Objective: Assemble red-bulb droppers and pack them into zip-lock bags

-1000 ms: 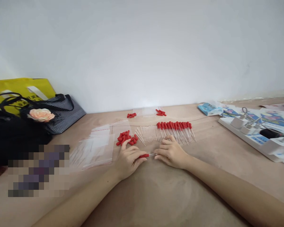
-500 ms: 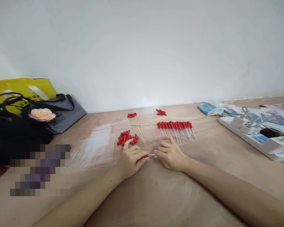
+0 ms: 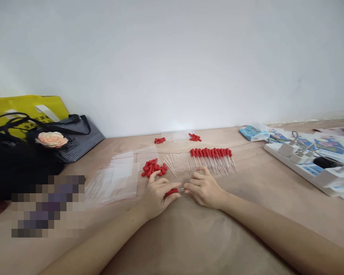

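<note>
My left hand (image 3: 159, 194) is closed in a pinch on a red rubber bulb (image 3: 172, 191). A clear dropper tube (image 3: 181, 189) runs from the bulb into the fingers of my right hand (image 3: 204, 189), which pinch it; its far end is hidden there. Just beyond my left hand lies a pile of loose red rubber bulbs (image 3: 154, 168). A row of bare clear tubes (image 3: 180, 162) lies side by side behind the gap between my hands. To its right, several droppers with red bulbs fitted (image 3: 211, 153) lie in a row, tips toward me.
Clear zip bags (image 3: 120, 173) lie left of my hands. Two small groups of red bulbs (image 3: 159, 140) lie near the wall. Striped (image 3: 77, 139) and yellow bags (image 3: 57, 107) stand at left. A white power strip (image 3: 309, 172) and a blue packet (image 3: 253, 133) are at right.
More of the red bulb shows between my left thumb and finger now. Both hands stay in nearly the same place, still holding the bulb and tube.
</note>
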Demonstrator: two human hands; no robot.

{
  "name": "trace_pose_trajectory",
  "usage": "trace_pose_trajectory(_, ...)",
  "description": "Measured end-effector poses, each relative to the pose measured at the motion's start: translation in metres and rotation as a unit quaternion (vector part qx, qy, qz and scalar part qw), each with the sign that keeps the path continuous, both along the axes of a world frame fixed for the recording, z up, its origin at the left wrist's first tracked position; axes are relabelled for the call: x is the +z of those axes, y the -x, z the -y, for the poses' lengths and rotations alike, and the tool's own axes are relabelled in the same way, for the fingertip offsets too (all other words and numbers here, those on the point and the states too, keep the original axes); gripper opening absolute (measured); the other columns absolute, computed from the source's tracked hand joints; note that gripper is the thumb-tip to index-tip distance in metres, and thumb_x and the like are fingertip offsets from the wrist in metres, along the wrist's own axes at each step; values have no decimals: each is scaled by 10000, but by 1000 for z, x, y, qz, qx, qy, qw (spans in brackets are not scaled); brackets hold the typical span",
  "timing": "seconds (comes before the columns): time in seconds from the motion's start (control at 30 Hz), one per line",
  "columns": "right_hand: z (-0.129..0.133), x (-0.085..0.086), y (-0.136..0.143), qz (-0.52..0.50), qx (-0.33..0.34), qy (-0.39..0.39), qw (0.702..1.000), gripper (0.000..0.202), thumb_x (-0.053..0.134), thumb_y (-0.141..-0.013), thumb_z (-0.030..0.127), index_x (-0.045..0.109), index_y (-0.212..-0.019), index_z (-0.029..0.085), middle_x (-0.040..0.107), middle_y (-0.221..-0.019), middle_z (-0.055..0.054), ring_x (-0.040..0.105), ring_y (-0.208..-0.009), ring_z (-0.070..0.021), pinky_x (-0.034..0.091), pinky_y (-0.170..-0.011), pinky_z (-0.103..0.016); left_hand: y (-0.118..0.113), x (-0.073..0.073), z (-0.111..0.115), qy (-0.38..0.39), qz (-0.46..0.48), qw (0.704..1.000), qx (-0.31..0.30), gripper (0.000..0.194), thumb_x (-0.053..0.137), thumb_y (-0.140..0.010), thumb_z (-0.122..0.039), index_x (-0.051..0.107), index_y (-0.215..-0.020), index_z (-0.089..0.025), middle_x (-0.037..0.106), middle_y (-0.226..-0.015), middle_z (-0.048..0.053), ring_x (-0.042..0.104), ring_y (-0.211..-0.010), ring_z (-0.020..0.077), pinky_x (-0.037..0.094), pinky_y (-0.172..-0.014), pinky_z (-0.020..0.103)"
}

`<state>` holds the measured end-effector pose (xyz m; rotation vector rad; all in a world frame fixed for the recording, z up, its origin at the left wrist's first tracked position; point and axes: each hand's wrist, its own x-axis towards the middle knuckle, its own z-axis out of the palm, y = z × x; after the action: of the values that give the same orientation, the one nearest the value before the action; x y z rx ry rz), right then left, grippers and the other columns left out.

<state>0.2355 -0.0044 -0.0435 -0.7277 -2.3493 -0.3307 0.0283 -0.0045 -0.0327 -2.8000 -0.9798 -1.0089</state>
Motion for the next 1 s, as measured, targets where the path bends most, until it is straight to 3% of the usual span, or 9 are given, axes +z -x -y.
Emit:
trace_pose_trajectory(0.2,1,4,-6,-2,11,-16,1000,172,449,-855,242,613,-850,192,604,-641,4,447,-691,-140,234,-848,-387,6,-1,0,5,-10,1000,3,128,536,-815,-321,652,-818,-268,669,-676,-43,582,-681,125,153,-997,458)
trace_pose_trajectory(0.37,5,5,-3,44,-23,-42,998,163,458,-838,227,615,-806,194,583,-680,-21,427,-683,-149,247,-693,-338,4,4,0,-15,-36,999,-15,131,536,-816,-323,647,-775,-267,659,-664,-51,565,-708,135,166,-982,449)
trace_pose_trajectory(0.5,6,3,-1,77,-47,-11,996,163,458,-823,214,598,-751,170,562,-642,-34,432,-659,-152,218,-598,-310,7,6,-3,-82,-41,996,23,228,556,-784,-388,621,-959,-258,634,-819,20,542,-809,186,257,-931,443)
trace_pose_trajectory(0.6,-5,5,-7,20,-126,63,990,152,468,-795,185,594,-880,170,597,-700,-41,479,-697,-165,246,-619,-299,10,5,-7,-93,-31,991,93,405,550,-773,-392,521,-1128,-198,594,-949,82,509,-916,233,311,-893,432)
trace_pose_trajectory(0.7,-27,11,-15,-72,-238,182,951,288,452,-780,173,523,-1059,153,622,-739,-35,531,-719,-164,294,-651,-273,11,3,-10,-60,-42,987,144,364,516,-784,-340,500,-1122,-207,570,-1004,80,486,-962,240,327,-878,420)
trace_pose_trajectory(0.8,-50,18,-16,-104,-339,260,898,327,439,-767,175,486,-1087,125,638,-774,-56,567,-746,-176,318,-650,-262,10,2,-11,-44,-52,983,171,279,527,-763,-317,551,-1026,-227,559,-1012,69,473,-982,246,317,-882,430)
trace_pose_trajectory(0.9,-65,22,-11,-90,-407,286,863,326,431,-765,181,478,-1084,130,647,-821,-81,581,-788,-206,317,-655,-278,10,2,-11,-38,-44,979,196,216,551,-739,-303,585,-941,-236,550,-1023,67,462,-998,256,304,-881,446)
trace_pose_trajectory(1.0,-73,20,-7,-67,-436,290,849,302,423,-777,210,488,-1063,140,650,-839,-93,582,-818,-234,308,-684,-304,11,2,-13,-27,-46,975,215,189,564,-726,-284,595,-906,-235,546,-1031,69,459,-1006,263,291,-875,459)
